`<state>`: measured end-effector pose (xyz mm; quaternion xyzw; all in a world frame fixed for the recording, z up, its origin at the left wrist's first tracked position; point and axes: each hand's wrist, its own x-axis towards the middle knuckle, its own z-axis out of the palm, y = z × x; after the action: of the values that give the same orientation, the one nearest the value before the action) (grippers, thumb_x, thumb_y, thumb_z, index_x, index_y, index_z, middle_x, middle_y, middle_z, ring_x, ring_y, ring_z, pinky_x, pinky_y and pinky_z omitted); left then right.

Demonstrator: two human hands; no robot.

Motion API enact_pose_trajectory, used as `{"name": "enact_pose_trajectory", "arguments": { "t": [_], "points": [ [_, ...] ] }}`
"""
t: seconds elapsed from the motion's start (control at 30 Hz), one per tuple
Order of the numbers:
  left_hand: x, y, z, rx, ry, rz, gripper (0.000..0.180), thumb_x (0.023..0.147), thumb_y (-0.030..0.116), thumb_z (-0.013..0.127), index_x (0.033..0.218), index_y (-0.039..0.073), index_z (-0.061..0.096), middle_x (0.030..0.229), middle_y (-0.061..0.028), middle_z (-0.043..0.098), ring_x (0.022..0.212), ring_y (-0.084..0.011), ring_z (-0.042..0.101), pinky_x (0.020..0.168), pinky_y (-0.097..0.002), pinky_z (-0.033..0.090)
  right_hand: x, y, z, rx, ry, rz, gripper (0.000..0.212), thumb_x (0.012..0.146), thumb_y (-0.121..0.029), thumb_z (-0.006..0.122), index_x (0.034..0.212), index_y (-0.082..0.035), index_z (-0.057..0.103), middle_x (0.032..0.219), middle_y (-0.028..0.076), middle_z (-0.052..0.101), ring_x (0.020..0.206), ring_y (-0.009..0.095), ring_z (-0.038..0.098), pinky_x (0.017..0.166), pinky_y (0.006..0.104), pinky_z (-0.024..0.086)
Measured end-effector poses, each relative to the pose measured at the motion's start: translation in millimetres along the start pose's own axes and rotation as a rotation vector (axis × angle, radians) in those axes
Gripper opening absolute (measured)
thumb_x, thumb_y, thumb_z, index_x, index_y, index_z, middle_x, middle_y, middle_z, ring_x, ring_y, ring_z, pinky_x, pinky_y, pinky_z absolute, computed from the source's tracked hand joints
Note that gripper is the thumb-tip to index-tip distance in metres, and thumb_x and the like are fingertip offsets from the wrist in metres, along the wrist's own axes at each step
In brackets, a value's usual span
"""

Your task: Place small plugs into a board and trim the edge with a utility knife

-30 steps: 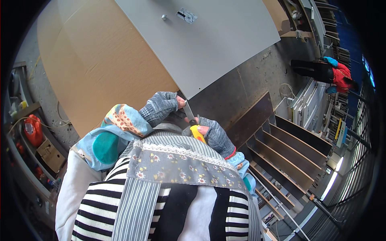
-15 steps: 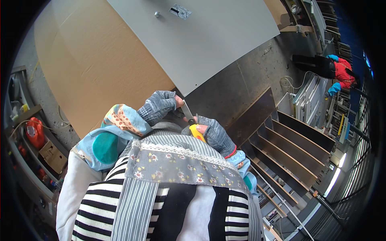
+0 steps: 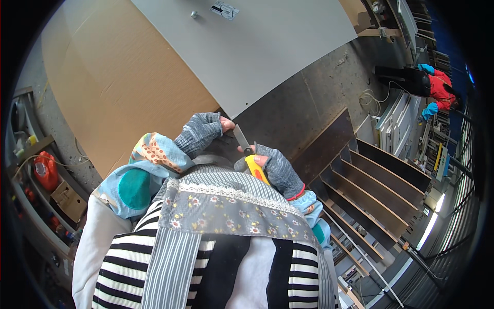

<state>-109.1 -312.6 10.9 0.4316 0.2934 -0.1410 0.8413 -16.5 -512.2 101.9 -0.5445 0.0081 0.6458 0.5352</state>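
My right hand point(image 3: 278, 171), in a grey knit fingerless glove, grips a knife point(image 3: 255, 167) by its yellow and red handle. Its bare metal blade point(image 3: 240, 136) points up and to the left. Close to the blade's tip is my left hand point(image 3: 203, 133), gloved alike, with thumb and fingers pinched together; whether they hold something small I cannot make out. Beyond the hands lies a large light grey panel point(image 3: 257, 46), its near corner just above the blade tip. A brown cardboard sheet point(image 3: 123, 77) lies along the panel's left side.
On the panel are a label point(image 3: 224, 10) and a small whitish piece point(image 3: 194, 14). A dark shelf unit point(image 3: 370, 190) stands at right. A person in a red jacket point(image 3: 441, 87) is at far right, near stacked panels point(image 3: 399, 123). A red container point(image 3: 46, 171) sits at left.
The knife has tilted and dropped slightly away from my left fingers, with more of the handle showing. My left hand has risen a little. The view has shifted slightly.
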Motion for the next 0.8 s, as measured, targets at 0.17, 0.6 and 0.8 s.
{"name": "enact_pose_trajectory", "arguments": {
  "t": [0.17, 0.6, 0.8],
  "points": [
    [2.2, -3.2, 3.0, -0.052, 0.037, 0.034, 0.025, 0.084, 0.022, 0.065, 0.092, -0.002, 0.064, 0.083, -0.0127, 0.067, 0.071, -0.0178, 0.064, 0.070, -0.0270, 0.053, -1.1, -1.5, -4.4, -0.038, 0.026, -0.008, 0.039, 0.093, -0.022, 0.045, 0.123, 0.003, 0.049, 0.093, 0.011, 0.065, 0.075, 0.010, 0.058, 0.069, 0.0214, 0.048],
    [7.7, 0.5, 18.7, -0.054, 0.224, -0.070, 0.022, 0.082, 0.021, 0.067, 0.082, 0.000, 0.064, 0.070, -0.0084, 0.065, 0.061, -0.0148, 0.062, 0.058, -0.0274, 0.051, 5.5, 0.2, -3.0, 0.062, 0.111, -0.008, 0.038, 0.094, -0.019, 0.045, 0.125, 0.001, 0.046, 0.093, 0.012, 0.063, 0.073, 0.014, 0.060, 0.067, 0.0250, 0.050],
    [3.9, 9.3, 22.3, -0.064, 0.239, -0.120, 0.021, 0.082, 0.020, 0.066, 0.084, 0.000, 0.064, 0.071, -0.0083, 0.065, 0.063, -0.0142, 0.062, 0.059, -0.0266, 0.050, 21.6, 4.9, 0.1, -0.748, 0.383, -0.252, 0.030, 0.085, -0.011, 0.059, 0.112, 0.000, 0.052, 0.088, 0.007, 0.060, 0.072, 0.012, 0.056, 0.069, 0.0250, 0.047]
  ]
}}
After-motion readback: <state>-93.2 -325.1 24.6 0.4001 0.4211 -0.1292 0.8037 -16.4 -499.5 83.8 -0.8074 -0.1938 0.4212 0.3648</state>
